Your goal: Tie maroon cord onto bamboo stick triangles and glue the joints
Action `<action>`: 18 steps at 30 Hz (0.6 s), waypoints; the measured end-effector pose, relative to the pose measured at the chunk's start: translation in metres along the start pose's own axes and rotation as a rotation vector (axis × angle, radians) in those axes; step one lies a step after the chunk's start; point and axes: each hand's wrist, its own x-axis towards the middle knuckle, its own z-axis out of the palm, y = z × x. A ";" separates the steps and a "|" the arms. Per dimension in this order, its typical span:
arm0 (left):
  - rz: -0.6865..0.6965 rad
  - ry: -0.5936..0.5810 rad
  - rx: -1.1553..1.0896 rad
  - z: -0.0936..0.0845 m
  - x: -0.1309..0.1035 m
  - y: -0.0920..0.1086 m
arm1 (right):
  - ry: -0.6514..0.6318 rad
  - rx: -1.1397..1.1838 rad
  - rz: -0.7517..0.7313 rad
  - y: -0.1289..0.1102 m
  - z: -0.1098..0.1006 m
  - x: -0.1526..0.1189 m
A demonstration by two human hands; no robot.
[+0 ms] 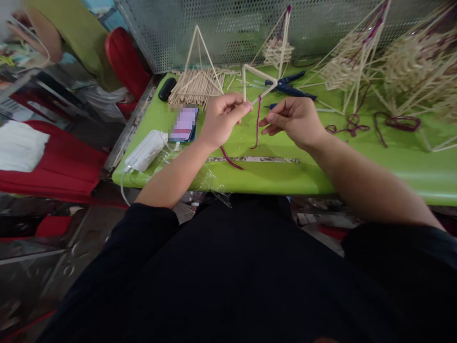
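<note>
My left hand pinches the lower left corner of a small frame of pale sticks, held above the green table. A purple string hangs from the frame's lower stick, with its knot near the top. To the right of that string is my right hand, thumb and fingers curled and partly apart, with nothing visible between them. Another purple string trails below my left hand. Dark blue pliers lie behind my right hand.
A bundle of sticks, a phone and a white power bank are at the left. Stick structures stand at the back right, with purple string before them. A person's arm shows at upper left.
</note>
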 end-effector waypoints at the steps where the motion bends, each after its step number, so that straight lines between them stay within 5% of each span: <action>1: -0.001 -0.003 0.007 0.000 0.000 0.000 | -0.007 -0.034 -0.018 0.001 0.000 0.000; 9: 0.009 0.005 0.114 0.001 -0.001 -0.005 | 0.062 -0.339 -0.158 -0.001 -0.001 -0.005; 18: 0.017 0.021 0.162 0.002 0.000 -0.004 | 0.075 -0.268 -0.224 0.015 -0.005 0.008</action>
